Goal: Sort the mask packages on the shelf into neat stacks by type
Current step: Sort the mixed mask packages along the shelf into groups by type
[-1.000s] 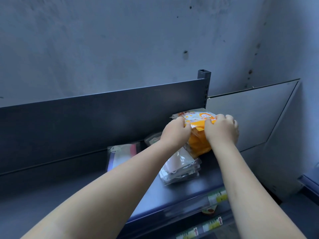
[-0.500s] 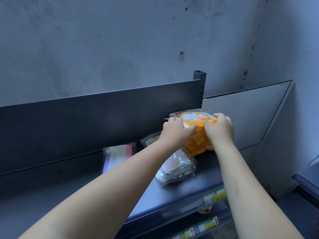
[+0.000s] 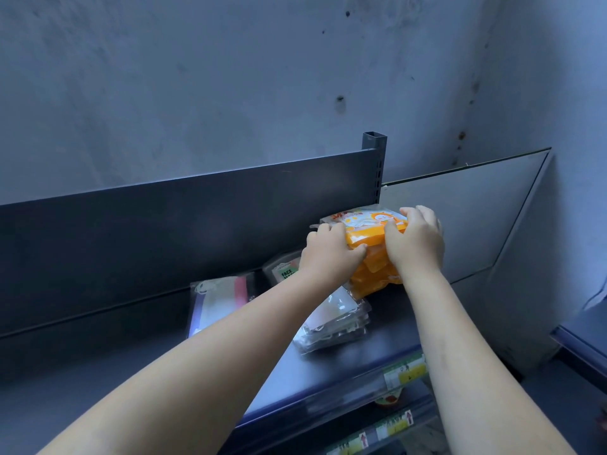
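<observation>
A stack of orange mask packages point(image 3: 371, 254) stands at the right end of the dark shelf point(image 3: 328, 372), against the back panel. My left hand point(image 3: 328, 254) grips the stack's left side and my right hand point(image 3: 415, 239) grips its right side and top. In front of the stack lies a pile of clear packages with white masks point(image 3: 338, 323). A green-labelled face mask package point(image 3: 282, 270) leans behind my left wrist, partly hidden. Further left lies a flat package with pink and purple stripes point(image 3: 220, 300).
The shelf's dark back panel point(image 3: 164, 231) ends at an upright post point(image 3: 374, 165). A grey board point(image 3: 460, 218) leans against the wall to the right. Price labels point(image 3: 405, 371) line the shelf's front edge, with a lower shelf beneath.
Both hands have stayed on the orange stack; the left hand has slid lower on its left side and the right hand now covers its top right corner. The camera has shifted slightly.
</observation>
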Available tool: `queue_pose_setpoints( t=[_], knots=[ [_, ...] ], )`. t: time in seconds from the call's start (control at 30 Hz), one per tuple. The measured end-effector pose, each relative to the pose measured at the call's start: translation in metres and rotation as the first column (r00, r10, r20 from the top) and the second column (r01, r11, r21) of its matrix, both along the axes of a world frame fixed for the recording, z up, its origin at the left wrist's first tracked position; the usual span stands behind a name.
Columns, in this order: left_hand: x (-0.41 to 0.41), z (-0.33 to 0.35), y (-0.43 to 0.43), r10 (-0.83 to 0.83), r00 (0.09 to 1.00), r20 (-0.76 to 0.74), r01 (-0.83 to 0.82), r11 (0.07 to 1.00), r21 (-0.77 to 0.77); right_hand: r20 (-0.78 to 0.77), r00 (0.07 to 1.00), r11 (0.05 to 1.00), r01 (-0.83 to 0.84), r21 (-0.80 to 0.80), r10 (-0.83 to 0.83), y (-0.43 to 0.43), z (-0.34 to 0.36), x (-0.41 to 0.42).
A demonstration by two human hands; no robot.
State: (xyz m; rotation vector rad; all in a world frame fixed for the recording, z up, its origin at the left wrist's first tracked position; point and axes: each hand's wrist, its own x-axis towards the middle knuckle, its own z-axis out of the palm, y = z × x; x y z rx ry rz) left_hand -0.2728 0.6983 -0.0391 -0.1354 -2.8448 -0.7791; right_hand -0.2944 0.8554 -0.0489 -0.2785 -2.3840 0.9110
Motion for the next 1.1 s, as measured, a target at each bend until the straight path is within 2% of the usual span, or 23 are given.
queue_pose_setpoints(
  t=[0.1, 0.2, 0.3, 0.4, 0.5, 0.6, 0.7, 0.8, 0.9, 1.1],
  knots=[
    [0.0, -0.003, 0.001, 0.001, 0.997, -0.075, -0.007, 0.997, -0.078, -0.045, 0.999, 0.986, 0.018, 0.168, -0.011, -0.008, -0.003, 0.003],
    [0.002, -0.007, -0.002, 0.012, 0.977, -0.213, -0.051, 0.983, -0.179, -0.086, 0.994, 0.965, -0.05, 0.258, 0.074, -0.024, -0.004, 0.01],
    [0.003, -0.008, -0.017, -0.01, 0.936, -0.351, -0.073, 0.972, -0.224, -0.122, 0.983, 0.968, -0.106, 0.227, 0.137, -0.042, -0.003, 0.017],
    [0.014, -0.006, -0.041, 0.036, 0.907, -0.42, -0.163, 0.949, -0.271, -0.173, 0.963, 0.968, -0.177, 0.176, 0.207, -0.063, -0.002, 0.029],
    [0.041, 0.002, -0.063, 0.201, 0.903, -0.379, -0.28, 0.946, -0.165, -0.203, 0.939, 0.959, -0.258, 0.115, 0.277, -0.087, 0.001, 0.044],
    [0.063, 0.005, -0.105, 0.384, 0.871, -0.307, -0.421, 0.905, -0.064, -0.218, 0.915, 0.941, -0.331, 0.071, 0.339, -0.119, 0.007, 0.056],
    [0.084, 0.002, -0.16, 0.433, 0.825, -0.363, -0.474, 0.88, -0.03, -0.191, 0.892, 0.912, -0.405, 0.067, 0.41, -0.157, 0.013, 0.068],
    [0.108, 0.002, -0.214, 0.381, 0.822, -0.424, -0.465, 0.878, -0.112, -0.166, 0.857, 0.873, -0.482, 0.075, 0.487, -0.2, 0.016, 0.08],
    [0.129, 0.001, -0.258, 0.339, 0.85, -0.403, -0.445, 0.871, -0.205, -0.144, 0.822, 0.835, -0.544, 0.086, 0.551, -0.244, 0.015, 0.092],
    [0.166, -0.008, -0.337, 0.476, 0.821, -0.315, -0.553, 0.8, -0.233, -0.048, 0.768, 0.768, -0.632, 0.104, 0.638, -0.334, 0.003, 0.112]
  ],
)
